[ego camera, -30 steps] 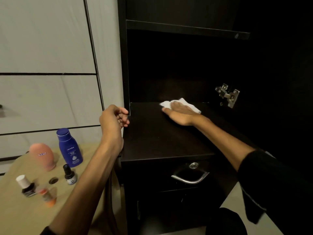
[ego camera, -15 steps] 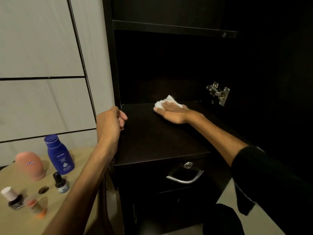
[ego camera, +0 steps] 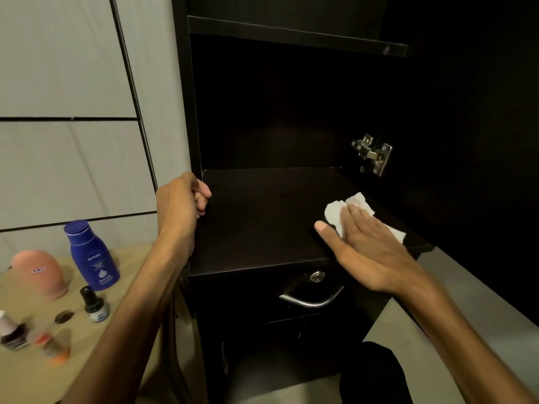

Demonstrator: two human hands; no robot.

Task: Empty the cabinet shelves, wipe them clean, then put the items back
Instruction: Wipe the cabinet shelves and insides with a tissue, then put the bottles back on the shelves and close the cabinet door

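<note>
White cloth (ego camera: 347,212) lay crumpled on the dark cabinet shelf (ego camera: 262,225), right of frame centre, near the shelf's front right corner. Right hand (ego camera: 367,246) lay flat on top of it, palm down, fingers straight and together, thumb spread out to the left and touching the shelf surface; cloth pressed under the fingers, not pinched. Cloth edges showed beyond the fingertips and on the far side of the hand.

Left hand (ego camera: 180,205) sat at the shelf's left edge, left of centre, against the cabinet side panel (ego camera: 186,112). Fingers curled inward; whether they gripped the panel edge could not be told.

Upper shelf (ego camera: 291,33) crossed the top of the frame. Metal hinge (ego camera: 373,154) was fixed to the inner right wall, right of centre. Below the wiped shelf: drawer front with a round lock (ego camera: 317,277) and a curved metal handle (ego camera: 312,298).

Lower left of frame, on a tan table (ego camera: 122,287): 1 blue Nivea lotion bottle (ego camera: 92,256), upright; 1 pink rounded container (ego camera: 39,274) to its left; 1 small dark dropper bottle (ego camera: 94,304) in front. Further small bottles at the far left edge were blurred.
</note>
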